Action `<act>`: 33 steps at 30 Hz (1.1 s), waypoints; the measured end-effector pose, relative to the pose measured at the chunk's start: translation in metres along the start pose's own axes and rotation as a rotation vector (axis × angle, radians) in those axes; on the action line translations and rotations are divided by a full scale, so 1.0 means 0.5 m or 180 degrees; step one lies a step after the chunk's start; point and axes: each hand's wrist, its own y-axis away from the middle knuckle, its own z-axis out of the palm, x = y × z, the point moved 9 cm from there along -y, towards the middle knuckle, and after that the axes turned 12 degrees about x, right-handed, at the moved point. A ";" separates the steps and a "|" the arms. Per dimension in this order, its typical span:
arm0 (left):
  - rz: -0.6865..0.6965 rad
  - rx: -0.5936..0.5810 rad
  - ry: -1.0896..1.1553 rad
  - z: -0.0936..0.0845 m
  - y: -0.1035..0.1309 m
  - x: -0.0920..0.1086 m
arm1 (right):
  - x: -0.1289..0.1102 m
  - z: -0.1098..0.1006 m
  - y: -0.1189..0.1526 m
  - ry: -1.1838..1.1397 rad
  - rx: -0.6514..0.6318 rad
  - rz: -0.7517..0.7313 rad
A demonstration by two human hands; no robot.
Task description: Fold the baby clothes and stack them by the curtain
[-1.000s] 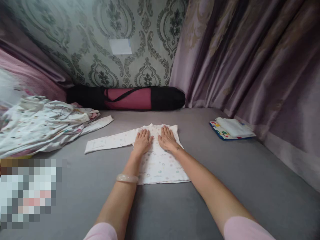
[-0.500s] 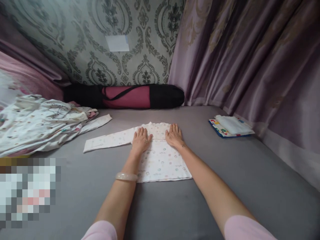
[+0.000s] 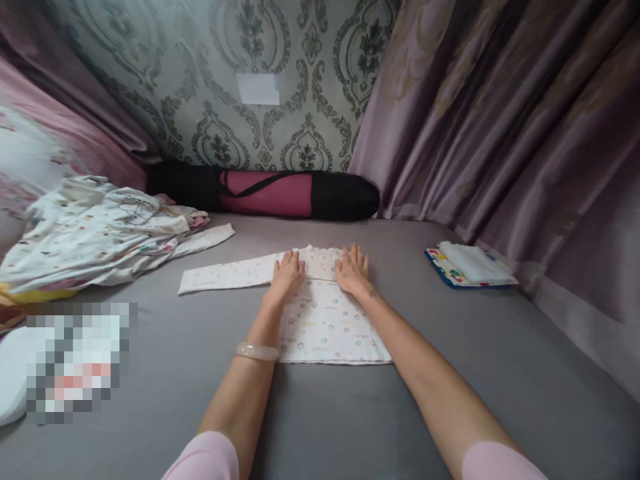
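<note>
And here the left hand and right hand, fingers slightly spread, rest on the small printed shirt atop the grey sheet, one sleeve apparently folded across, the other sleeve stretched out, unfolded.

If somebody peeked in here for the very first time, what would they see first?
Probably the small white patterned shirt in the middle, with the left hand and right hand on its upper part. Then maybe the long black and dark pink bag lying by the wall, and the messy heap of clothes on the left.
</note>
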 end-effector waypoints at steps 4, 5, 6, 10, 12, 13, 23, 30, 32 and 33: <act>-0.0350 0.0363 0.0159 -0.089 -0.027 -0.076 | -0.126 0.001 0.035 -0.0343 -0.0291 -0.0750; -0.0538 0.0416 0.0151 -0.111 -0.029 -0.111 | -0.154 0.008 0.046 -0.0419 -0.0393 -0.0870; -0.0756 0.0456 0.0127 -0.132 -0.027 -0.149 | -0.180 0.014 0.057 -0.0482 -0.0476 -0.0974; -0.1676 0.0714 -0.0068 -0.203 0.017 -0.297 | -0.254 0.041 0.081 -0.0656 -0.0660 -0.1194; -0.2171 0.0950 -0.0197 -0.233 0.053 -0.351 | -0.274 0.053 0.082 -0.0683 -0.0709 -0.1209; -0.2410 0.1111 -0.0262 -0.247 0.072 -0.372 | -0.282 0.058 0.081 -0.0683 -0.0726 -0.1205; -0.3322 0.2221 -0.0154 -0.281 0.142 -0.471 | -0.299 0.087 0.072 -0.0618 -0.0641 -0.1160; -0.3412 0.1997 0.0153 -0.264 0.137 -0.496 | -0.299 0.095 0.072 -0.0563 -0.0593 -0.1190; -0.3409 0.1756 0.0058 -0.263 0.136 -0.485 | -0.299 0.097 0.072 -0.0553 -0.0565 -0.1195; -0.3408 0.1700 0.0032 -0.265 0.137 -0.479 | -0.300 0.097 0.071 -0.0554 -0.0549 -0.1195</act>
